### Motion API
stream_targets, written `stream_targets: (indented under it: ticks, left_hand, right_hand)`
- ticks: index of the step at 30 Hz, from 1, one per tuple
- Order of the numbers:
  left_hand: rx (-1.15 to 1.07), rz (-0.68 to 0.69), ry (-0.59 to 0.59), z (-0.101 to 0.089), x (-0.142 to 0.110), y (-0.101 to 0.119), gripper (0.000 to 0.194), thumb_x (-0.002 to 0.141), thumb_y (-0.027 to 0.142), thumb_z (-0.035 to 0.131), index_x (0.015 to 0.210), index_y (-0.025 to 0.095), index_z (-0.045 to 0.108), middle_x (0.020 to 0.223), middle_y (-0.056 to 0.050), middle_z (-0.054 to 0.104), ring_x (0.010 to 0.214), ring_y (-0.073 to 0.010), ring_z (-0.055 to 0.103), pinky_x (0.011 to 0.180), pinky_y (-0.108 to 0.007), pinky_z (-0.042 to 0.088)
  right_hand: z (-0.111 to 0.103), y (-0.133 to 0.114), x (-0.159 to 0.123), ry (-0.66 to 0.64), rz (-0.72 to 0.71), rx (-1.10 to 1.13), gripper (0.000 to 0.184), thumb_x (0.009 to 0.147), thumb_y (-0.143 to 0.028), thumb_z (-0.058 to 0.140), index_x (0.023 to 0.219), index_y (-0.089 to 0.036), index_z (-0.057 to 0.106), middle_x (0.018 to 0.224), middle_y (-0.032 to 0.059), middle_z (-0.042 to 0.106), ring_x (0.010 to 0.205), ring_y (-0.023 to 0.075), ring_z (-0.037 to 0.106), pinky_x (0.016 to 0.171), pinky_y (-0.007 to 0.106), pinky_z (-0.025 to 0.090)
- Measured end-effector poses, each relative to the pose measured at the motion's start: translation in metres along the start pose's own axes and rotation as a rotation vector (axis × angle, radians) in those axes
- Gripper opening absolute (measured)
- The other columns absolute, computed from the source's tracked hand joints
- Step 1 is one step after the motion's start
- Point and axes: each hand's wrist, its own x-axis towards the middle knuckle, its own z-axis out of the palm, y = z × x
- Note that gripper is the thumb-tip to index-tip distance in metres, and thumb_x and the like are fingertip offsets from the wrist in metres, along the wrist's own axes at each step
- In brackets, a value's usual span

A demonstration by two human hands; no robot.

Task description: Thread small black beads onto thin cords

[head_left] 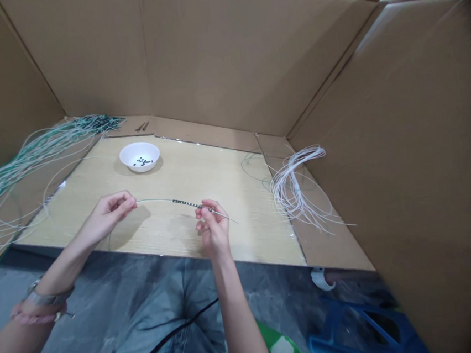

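Over the board point(174, 235), left to right. Far left: the bundle point(49, 144) trails loose loops near the left forearm point(75, 261); one could snag on the watch point(49, 297) or bracelet point(36, 316) if that arm swings outward. Left hand point(116, 208): thumb and fingertips pinch the strand point(154, 200). Should that pinch slacken, the thin line could slip away, and the beads point(186, 203) might run left, since nothing visible stops them on the bare stretch between. Bowl point(129, 152) stands beyond the strand, loose beads point(145, 162) on its floor; a careless knuckle could tip it. Right hand point(214, 217): thumb and fingers grip the strand at the row's right end. Bigger worry here: a free tip point(233, 220) sticks out past the fingers, so beads could slide off it if the grip loosens or the strand dips that way. Coil point(294, 182) lies well apart, right.

Position: the strand spans both hands above the board, starting at the left fingertips, bare first, then beaded, passing through the right hand's fingers, tip out to the right. Whether it carries on behind the left palm, cannot tell.
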Motion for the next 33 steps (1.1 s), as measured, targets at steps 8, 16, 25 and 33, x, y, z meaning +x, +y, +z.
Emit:
stream_targets:
  ticks: [8, 16, 25, 33]
  left_hand:
    - [-0.044, -0.139, -0.222, 0.003, 0.001, -0.004, 0.037, 0.083, 0.050, 0.050, 0.071, 0.016, 0.053, 0.057, 0.004, 0.039, 0.050, -0.0082, 0.033, 0.047, -0.019, 0.023]
    - [-0.378, -0.164, -0.647, 0.048, 0.023, 0.019, 0.042, 0.089, 0.049, 0.041, 0.090, 0.012, 0.062, 0.058, 0.001, 0.044, 0.047, -0.0074, 0.029, 0.043, -0.020, 0.021]
    - [-0.660, -0.133, -0.606, 0.107, 0.055, 0.047, 0.032, 0.084, 0.043, 0.054, 0.082, 0.011, 0.058, 0.054, 0.006, 0.034, 0.043, -0.0038, 0.017, 0.039, -0.016, 0.008]
    - [-0.860, -0.226, -0.621, 0.125, 0.050, 0.053, 0.026, 0.089, 0.031, 0.043, 0.074, 0.013, 0.054, 0.046, 0.009, 0.026, 0.036, -0.0034, 0.013, 0.035, -0.014, 0.016]
  right_hand:
    - [-0.006, -0.012, 0.009, 0.077, -0.045, -0.023, 0.027, 0.074, -0.045, 0.062, 0.085, -0.020, 0.063, 0.076, 0.0022, 0.062, 0.065, 0.0089, 0.056, 0.045, 0.016, 0.047]
    - [-0.004, -0.035, 0.018, -0.026, -0.102, -0.278, 0.021, 0.078, -0.038, 0.060, 0.076, -0.019, 0.070, 0.091, 0.0059, 0.067, 0.075, 0.0117, 0.054, 0.049, 0.018, 0.042]
    - [-0.006, -0.065, 0.038, -0.217, -0.129, -0.591, 0.019, 0.073, -0.034, 0.065, 0.067, -0.018, 0.073, 0.084, 0.0071, 0.072, 0.074, 0.0160, 0.062, 0.046, 0.019, 0.041]
    - [-0.008, -0.069, 0.046, -0.095, -0.193, -0.574, 0.021, 0.068, -0.036, 0.069, 0.063, -0.015, 0.067, 0.070, 0.0038, 0.066, 0.059, 0.0110, 0.058, 0.041, 0.017, 0.041]
